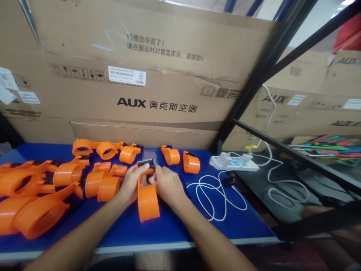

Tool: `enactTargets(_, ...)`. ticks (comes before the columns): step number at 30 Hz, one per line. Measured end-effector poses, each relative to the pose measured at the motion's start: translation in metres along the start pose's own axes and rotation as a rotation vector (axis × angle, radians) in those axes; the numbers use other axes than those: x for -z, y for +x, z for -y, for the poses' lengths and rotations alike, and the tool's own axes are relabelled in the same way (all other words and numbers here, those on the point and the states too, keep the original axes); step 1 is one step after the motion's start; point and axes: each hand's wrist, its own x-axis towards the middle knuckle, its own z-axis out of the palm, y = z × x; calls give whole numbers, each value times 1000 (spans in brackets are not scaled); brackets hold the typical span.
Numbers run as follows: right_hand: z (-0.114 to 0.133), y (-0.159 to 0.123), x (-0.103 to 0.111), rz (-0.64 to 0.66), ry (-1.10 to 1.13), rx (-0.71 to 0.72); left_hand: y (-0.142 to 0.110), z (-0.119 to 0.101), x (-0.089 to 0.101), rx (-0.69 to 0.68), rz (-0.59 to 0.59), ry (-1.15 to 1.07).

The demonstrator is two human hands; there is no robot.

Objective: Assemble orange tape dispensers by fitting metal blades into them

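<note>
Fingers [160, 174] over blue tabletop [175, 226], cardboard boxes [169, 86] behind

A blue tabletop [169, 222] is supporting orange plastic ring parts [108, 187], several overlapping at the left. A phone [149, 155] is lying near the back edge; a white power strip [234, 163] and looped white cable [225, 205] are resting at the right.

An orange plastic piece [148, 202] is showing a broad ring at its near end and a narrower arm carrying a black part [145, 163] at its far end. It is sitting between the left hand [132, 181] and the right hand [168, 185], both gripping its arm above the blue desk [169, 230].
</note>
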Motion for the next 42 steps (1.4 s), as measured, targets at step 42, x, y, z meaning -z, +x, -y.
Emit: enactTargets(42,-64,15,17,-382,695,-174,-2,-24,7,12,7,40)
